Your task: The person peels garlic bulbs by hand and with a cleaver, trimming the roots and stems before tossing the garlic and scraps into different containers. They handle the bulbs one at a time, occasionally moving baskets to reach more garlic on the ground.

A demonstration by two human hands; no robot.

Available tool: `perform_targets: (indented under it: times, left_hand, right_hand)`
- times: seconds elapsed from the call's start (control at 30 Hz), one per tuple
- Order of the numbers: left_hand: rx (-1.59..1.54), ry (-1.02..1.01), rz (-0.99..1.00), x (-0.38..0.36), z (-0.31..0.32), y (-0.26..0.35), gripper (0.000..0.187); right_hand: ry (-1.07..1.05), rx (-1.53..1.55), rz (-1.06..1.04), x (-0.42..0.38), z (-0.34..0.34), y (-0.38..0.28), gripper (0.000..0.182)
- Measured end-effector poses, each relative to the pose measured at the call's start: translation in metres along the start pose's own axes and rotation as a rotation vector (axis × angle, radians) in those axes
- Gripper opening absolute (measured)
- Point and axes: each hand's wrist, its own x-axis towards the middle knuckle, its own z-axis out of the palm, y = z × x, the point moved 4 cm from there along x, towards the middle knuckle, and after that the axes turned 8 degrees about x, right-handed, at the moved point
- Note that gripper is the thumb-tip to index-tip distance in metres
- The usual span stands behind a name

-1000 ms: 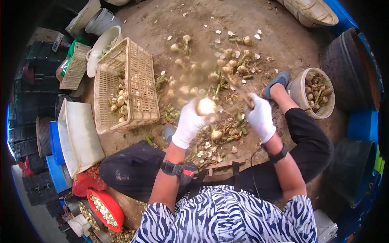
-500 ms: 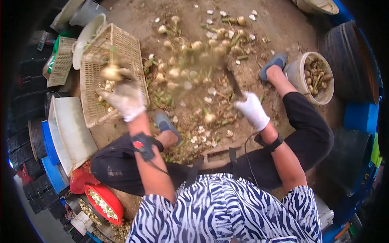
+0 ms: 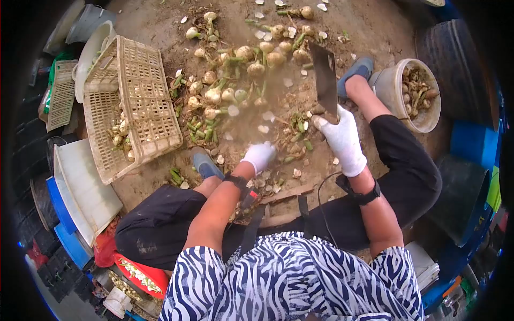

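Note:
My right hand [image 3: 342,140], in a white glove, grips a cleaver [image 3: 324,77] by its handle. The dark, broad blade points away from me, above the ground. My left hand [image 3: 261,156], also gloved, is low over the dirt in front of me. Its fingers are blurred and partly hidden, so what they hold, if anything, does not show. Beyond it lies a heap of pale round bulbs [image 3: 213,96] with green stalk stubs. Cut green stalks [image 3: 203,130] lie left of the heap. At my left stands a cream plastic crate [image 3: 152,101] with several bulbs inside.
A white bucket [image 3: 386,85] of bulbs and scraps stands beside my right foot [image 3: 360,72]. A red bowl [image 3: 155,275] with pale pieces sits behind my left knee. A wooden piece [image 3: 286,193] lies before me. White flakes are scattered over the ground.
My left hand has moved from over the crate, where a bulb was by its fingers, down to the ground between my legs. The cleaver has swung more upright, its broad side now showing.

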Motion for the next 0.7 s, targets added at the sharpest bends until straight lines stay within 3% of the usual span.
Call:
perform_targets:
  times: [0.07,0.17,0.2,0.27,0.3,0.37,0.43,0.53,0.7]
  left_hand:
    - [-0.019,-0.003,-0.053,-0.002,-0.029,-0.006,0.024]
    - [-0.823,0.276,-0.224,-0.028,-0.115,-0.011,0.055]
    - [-0.812,0.296,-0.228,-0.03,-0.125,-0.015,0.055]
    - [-0.949,0.479,-0.114,-0.044,-0.152,-0.019,0.072]
    - [-1.026,0.414,-0.13,-0.056,-0.157,-0.017,0.069]
    - [-0.894,0.62,-0.03,-0.07,-0.18,0.0,0.068]
    - [-0.935,0.553,-0.044,-0.087,-0.197,0.017,0.063]
    - [-0.753,0.67,-0.024,-0.107,-0.209,0.026,0.051]
    - [-0.826,0.873,0.099,-0.12,-0.205,0.028,0.04]
  right_hand:
    - [0.045,-0.121,-0.078,-0.001,-0.001,0.004,0.025]
    - [-0.044,-0.312,-0.231,-0.007,0.005,0.003,0.023]
    - [-0.018,-0.439,-0.344,-0.013,0.013,-0.002,0.022]
    - [-0.125,-0.612,-0.456,-0.03,0.025,-0.014,0.029]
    - [-0.19,-0.66,-0.507,-0.038,0.032,-0.021,0.031]
    - [-0.268,-0.727,-0.482,-0.045,0.042,-0.026,0.029]
    - [-0.377,-0.751,-0.596,-0.055,0.05,-0.025,0.03]
    - [-0.383,-0.795,-0.63,-0.067,0.055,-0.03,0.027]
    - [-0.252,-0.775,-0.671,-0.059,0.053,-0.013,0.027]
